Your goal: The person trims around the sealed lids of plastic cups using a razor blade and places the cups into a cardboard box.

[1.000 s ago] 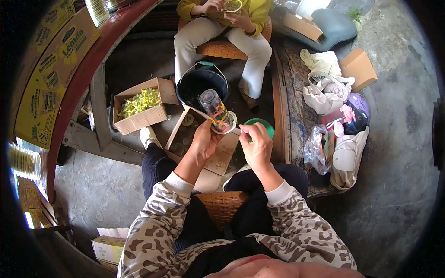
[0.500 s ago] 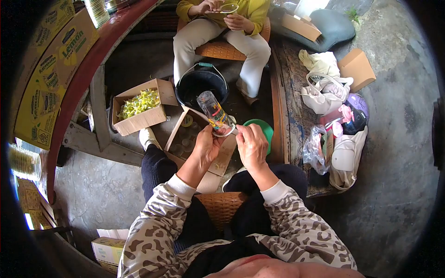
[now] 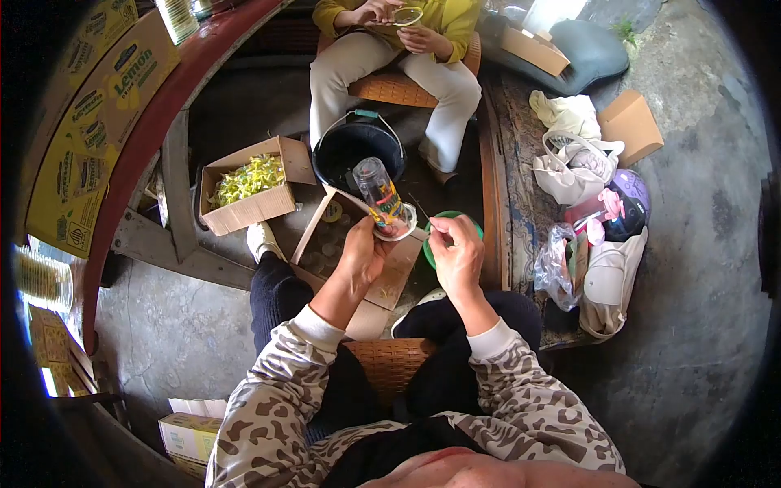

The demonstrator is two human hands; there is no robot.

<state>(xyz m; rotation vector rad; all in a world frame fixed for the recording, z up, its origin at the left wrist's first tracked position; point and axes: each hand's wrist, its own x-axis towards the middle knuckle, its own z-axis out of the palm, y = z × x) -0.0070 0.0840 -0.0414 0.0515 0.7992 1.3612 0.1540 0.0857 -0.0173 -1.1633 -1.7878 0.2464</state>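
My left hand [image 3: 364, 254] is closed around the wide end of a clear plastic cup [image 3: 376, 185] with colourful print. A white ring [image 3: 409, 224] circles that end, and the narrower end tilts away from me. Just right of the cup, my right hand [image 3: 457, 250] pinches a thin dark stick-like piece [image 3: 418, 204] that points up and left; its exact kind is too small to make out. Partly behind that hand is a green bowl [image 3: 476, 228]. An opened cardboard box [image 3: 307, 230] holding round clear items stands below my left hand.
Beyond the cup stands a black bucket [image 3: 338, 154]. A cardboard box [image 3: 244, 210] of yellow-green strips is to its left. Opposite sits a person [image 3: 394, 61] holding a ring. Bags [image 3: 606, 285] and a helmet [image 3: 633, 195] lie on the bench at right.
My right hand has moved right and slightly down, away from the cup's ring, and the thin dark piece now shows in its fingers. The cup stands a little more upright in my left hand.
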